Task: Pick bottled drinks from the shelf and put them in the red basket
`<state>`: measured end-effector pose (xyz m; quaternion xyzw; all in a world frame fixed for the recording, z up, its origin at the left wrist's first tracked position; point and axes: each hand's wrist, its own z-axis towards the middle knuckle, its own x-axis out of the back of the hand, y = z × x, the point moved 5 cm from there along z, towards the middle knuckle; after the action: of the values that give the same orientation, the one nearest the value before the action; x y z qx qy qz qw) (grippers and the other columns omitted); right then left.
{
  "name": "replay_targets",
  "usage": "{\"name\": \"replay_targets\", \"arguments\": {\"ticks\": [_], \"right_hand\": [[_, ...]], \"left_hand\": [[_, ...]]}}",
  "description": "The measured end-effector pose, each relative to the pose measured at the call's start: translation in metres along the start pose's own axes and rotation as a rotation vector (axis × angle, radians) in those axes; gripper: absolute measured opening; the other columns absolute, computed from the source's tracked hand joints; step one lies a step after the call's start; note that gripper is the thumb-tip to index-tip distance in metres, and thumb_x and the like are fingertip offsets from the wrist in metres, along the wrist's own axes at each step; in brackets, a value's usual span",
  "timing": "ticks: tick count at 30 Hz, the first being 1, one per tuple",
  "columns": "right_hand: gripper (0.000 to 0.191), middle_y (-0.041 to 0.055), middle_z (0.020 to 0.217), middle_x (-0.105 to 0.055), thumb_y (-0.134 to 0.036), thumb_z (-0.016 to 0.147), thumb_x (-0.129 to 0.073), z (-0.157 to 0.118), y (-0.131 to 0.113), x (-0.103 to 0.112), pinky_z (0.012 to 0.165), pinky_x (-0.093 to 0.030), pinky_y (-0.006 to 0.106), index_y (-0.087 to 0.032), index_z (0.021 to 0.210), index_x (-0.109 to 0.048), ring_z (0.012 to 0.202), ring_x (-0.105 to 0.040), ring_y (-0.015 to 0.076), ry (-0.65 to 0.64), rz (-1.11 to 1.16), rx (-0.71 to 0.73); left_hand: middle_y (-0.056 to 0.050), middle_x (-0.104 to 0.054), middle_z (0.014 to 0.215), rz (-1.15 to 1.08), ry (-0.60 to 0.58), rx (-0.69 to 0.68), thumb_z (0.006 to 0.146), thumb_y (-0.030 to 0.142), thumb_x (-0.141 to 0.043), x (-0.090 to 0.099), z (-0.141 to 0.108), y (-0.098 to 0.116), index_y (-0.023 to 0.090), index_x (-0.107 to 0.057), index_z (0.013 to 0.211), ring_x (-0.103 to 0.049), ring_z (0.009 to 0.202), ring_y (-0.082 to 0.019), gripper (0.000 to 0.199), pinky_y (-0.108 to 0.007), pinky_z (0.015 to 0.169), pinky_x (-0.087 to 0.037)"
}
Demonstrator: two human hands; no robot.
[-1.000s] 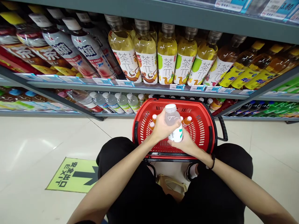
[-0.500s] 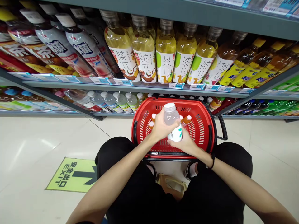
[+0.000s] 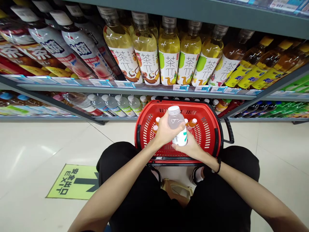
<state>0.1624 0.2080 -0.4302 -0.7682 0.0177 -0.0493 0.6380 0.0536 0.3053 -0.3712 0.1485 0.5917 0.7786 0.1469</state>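
Observation:
A clear drink bottle with a white cap and a white-and-green label is held tilted over the red shopping basket. My left hand is wrapped round its upper part, the thumb lying across the front. Lower down, my right hand grips the bottle near its base. Inside the basket, partly hidden by my hands, several small orange bottles with white caps stand or lean on both sides of my hands. The basket sits on the floor between my knees.
The shelf ahead carries tea bottles with price tags below them. More bottles fill the lower shelf behind the basket. The basket's black handle sticks out right. A green exit sign lies on the floor at left.
The view has shifted slightly, so the shelf bottles and basket appear a little further left. Both hands keep the same hold on the drink bottle.

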Motion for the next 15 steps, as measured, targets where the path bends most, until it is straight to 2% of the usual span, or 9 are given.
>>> {"name": "replay_targets", "arguments": {"ticks": [15], "right_hand": [[0.059, 0.0056, 0.102, -0.077, -0.029, 0.066, -0.089, -0.0004, -0.0085, -0.0029, 0.083, -0.060, 0.039, -0.018, 0.115, -0.059, 0.090, -0.074, 0.0223, -0.001, 0.038, 0.001]], "left_hand": [[-0.008, -0.079, 0.094, 0.004, 0.000, -0.022, 0.079, 0.037, -0.082, -0.0001, 0.0005, 0.0020, 0.016, -0.065, 0.104, -0.074, 0.080, -0.019, 0.036, -0.031, 0.071, -0.061]]}}
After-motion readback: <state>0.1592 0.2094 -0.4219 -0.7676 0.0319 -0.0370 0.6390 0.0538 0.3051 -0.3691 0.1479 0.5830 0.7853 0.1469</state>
